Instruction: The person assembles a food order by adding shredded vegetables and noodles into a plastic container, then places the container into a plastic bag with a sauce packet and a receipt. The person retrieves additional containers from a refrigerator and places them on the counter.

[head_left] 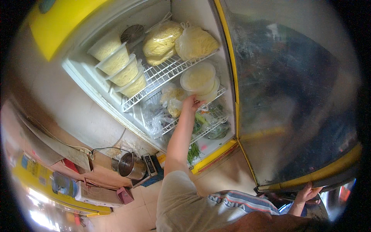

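My left arm reaches into an open upright fridge. At the middle shelf's front my left hand (pixel 192 103) has its fingers curled together, just under two stacked round plastic tubs (pixel 198 76) with pale contents. Whatever lies between those fingers is too small to make out. Beside the hand sits a knotted clear bag (pixel 172 98) of yellowish food. Down at the lower right my right hand (pixel 306 194) grips the edge of the glass fridge door (pixel 288 96), which stands swung out to the right.
Stacked tubs of noodles (pixel 125 69) and bagged noodles (pixel 197 42) fill the top wire shelf (pixel 164 71). Leafy greens (pixel 218 129) lie lower down. Left of the fridge stand a metal pot (pixel 131 166) with a cable near it, and a pinkish box (pixel 125 196).
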Tool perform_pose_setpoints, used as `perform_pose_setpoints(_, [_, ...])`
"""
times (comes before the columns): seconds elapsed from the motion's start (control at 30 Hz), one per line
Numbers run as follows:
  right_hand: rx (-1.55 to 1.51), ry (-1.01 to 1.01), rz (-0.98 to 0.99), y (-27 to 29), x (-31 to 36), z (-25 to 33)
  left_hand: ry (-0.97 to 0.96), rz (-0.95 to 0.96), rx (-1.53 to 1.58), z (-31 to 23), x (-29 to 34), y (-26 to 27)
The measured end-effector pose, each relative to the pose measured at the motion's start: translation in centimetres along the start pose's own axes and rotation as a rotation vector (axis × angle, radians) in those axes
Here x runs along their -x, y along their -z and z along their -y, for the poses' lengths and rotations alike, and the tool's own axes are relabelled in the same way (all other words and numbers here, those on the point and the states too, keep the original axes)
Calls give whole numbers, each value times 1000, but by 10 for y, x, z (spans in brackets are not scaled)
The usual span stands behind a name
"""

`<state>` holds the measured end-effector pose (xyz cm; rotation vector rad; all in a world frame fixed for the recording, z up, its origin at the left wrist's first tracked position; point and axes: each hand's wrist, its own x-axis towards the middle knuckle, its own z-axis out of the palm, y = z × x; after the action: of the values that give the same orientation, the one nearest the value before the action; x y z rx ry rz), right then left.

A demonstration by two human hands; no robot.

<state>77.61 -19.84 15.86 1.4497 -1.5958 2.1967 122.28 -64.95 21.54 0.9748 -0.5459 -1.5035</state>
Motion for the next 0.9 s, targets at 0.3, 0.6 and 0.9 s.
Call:
perform_pose_setpoints(0.3, [128, 21, 34, 12, -5, -20, -36, 47, 3, 35, 106, 20])
perform_pose_setpoints(0.6, [-189, 62, 120, 1, -19, -27, 43, 67, 19, 60, 191, 32])
perform_pose_setpoints(0.9, [-251, 50, 187, 3, -28, -35, -4, -14, -7, 81, 219, 34])
